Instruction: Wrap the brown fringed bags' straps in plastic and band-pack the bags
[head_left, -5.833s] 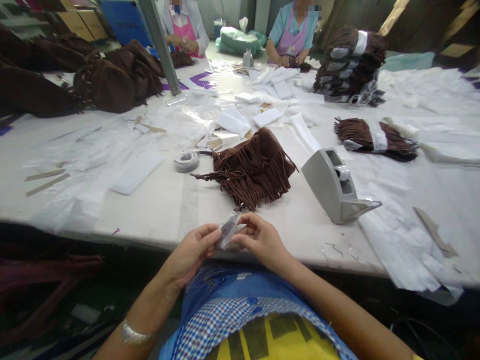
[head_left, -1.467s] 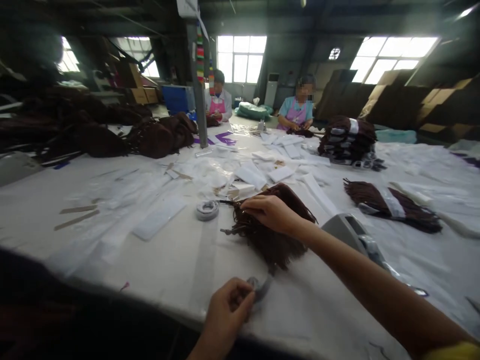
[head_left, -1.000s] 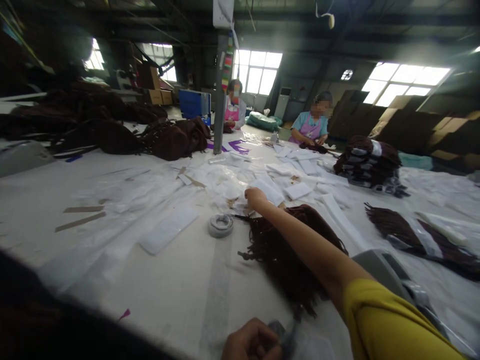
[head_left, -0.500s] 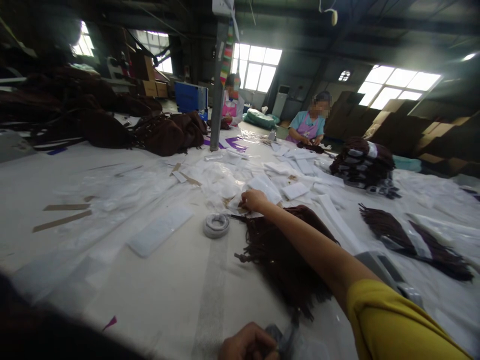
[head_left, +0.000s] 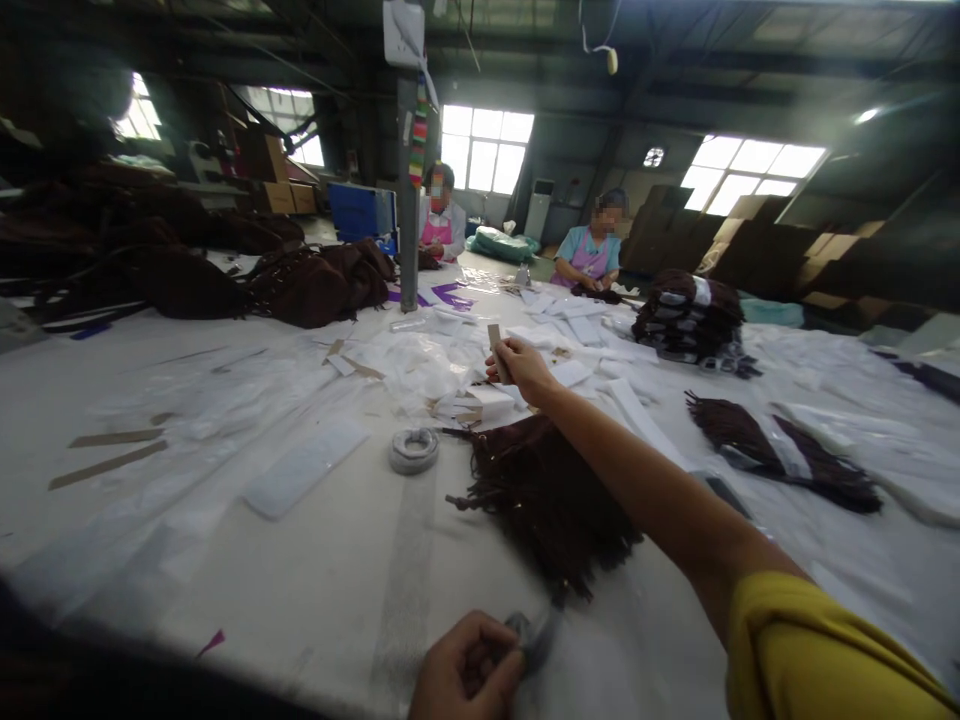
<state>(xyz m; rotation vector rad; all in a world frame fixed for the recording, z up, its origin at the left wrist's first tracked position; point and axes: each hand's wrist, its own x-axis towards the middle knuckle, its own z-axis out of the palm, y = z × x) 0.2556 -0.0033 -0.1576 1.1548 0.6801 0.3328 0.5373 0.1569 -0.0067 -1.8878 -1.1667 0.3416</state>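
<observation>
My right hand (head_left: pixel 525 370) is raised over the middle of the table, closed on a short strip of brown cardboard (head_left: pixel 494 340) that stands up from the fingers. Below that arm lies a dark brown fringed bag (head_left: pixel 551 490), partly hidden by the forearm. At the bottom, the fingers of my left hand (head_left: pixel 465 668) pinch a grey, film-wrapped strap end (head_left: pixel 536 640) close to the bag's lower fringe; blur hides its detail. Left of the bag rests a grey coiled roll (head_left: pixel 414 450). Paper and cardboard pieces (head_left: pixel 480 405) lie beneath my right hand.
A white flat packet (head_left: pixel 306 468) and cardboard strips (head_left: pixel 112 450) lie to the left. Brown bags (head_left: pixel 322 280) are heaped behind a grey post (head_left: pixel 409 200). Banded brown fringed bundles (head_left: pixel 690 315) sit at right. Two people in pink aprons work across the table.
My right hand has lifted from the paper pile and now holds the cardboard strip upright. My left hand still pinches the grey strap end. The whole view has shifted slightly.
</observation>
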